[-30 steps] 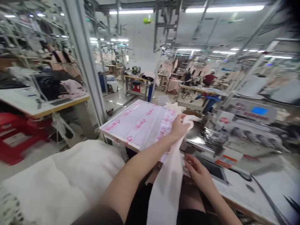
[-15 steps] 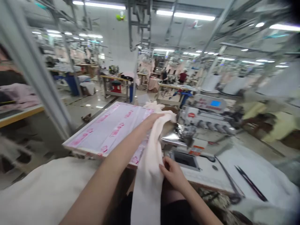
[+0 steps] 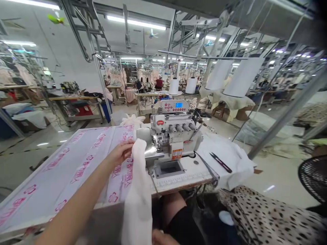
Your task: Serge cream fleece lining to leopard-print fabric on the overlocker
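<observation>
A long white fabric strip (image 3: 138, 190) hangs over the front edge of the sewing table, beside an overlock sewing machine (image 3: 176, 131). My left hand (image 3: 123, 152) is closed on the strip's upper end, just left of the machine's metal plate. Low in the view, my right hand (image 3: 165, 238) is at the strip's right edge with its fingers curled on the cloth; the frame cuts off much of this hand. Under my left forearm lies a board covered in printed plastic (image 3: 84, 160).
Thread snips (image 3: 221, 162) lie on white cloth (image 3: 217, 146) right of the machine. Thread cones (image 3: 173, 86) stand behind it. Spotted fabric (image 3: 270, 214) is piled at lower right, near a black fan (image 3: 314, 177). Pale cloth (image 3: 133, 119) sits behind the board.
The view has turned right, bringing the machine to the middle. My right hand has moved down along the strip, while my left hand still holds its upper end.
</observation>
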The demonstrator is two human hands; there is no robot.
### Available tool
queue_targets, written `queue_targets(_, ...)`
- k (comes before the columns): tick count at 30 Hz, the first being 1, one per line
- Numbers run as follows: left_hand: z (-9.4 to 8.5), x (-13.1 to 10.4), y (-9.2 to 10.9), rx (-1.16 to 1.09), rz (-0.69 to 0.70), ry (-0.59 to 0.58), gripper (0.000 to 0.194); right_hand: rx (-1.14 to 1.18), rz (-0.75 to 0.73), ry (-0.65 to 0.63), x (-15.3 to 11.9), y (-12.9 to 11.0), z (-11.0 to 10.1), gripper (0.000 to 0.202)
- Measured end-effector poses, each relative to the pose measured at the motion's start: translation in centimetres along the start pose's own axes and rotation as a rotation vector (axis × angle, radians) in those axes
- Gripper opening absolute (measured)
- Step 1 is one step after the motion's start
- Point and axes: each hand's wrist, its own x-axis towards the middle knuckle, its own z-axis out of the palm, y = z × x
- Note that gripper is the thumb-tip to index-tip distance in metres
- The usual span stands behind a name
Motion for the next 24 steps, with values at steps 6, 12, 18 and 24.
queue_targets(6, 2.0, -1.2, 0.6, 0.356, 0.051, 0.111, 0.050, -0.183, 0.034, -0.017, 1.2, 0.3, -0.7, 0.041)
queue_targets(12, 3.1, -2.4, -0.1, 0.722, 0.226, 0.274, 0.027, -0.341, 0.035, -0.004, 1.2, 1.1, 0.0, 0.047)
queue_targets(18, 4.4, -3.5, 0.7, 0.792, 0.376, 0.292, 0.027, -0.461, -0.372, 0.170, -1.5, -5.9, -2.6, 0.027)
queue_targets(24, 7.7, -5.1, 4.0, 0.724, 0.453, 0.115, 0.035, -0.017, -0.664, 0.418, -0.1, -16.0, -7.7, 0.051)
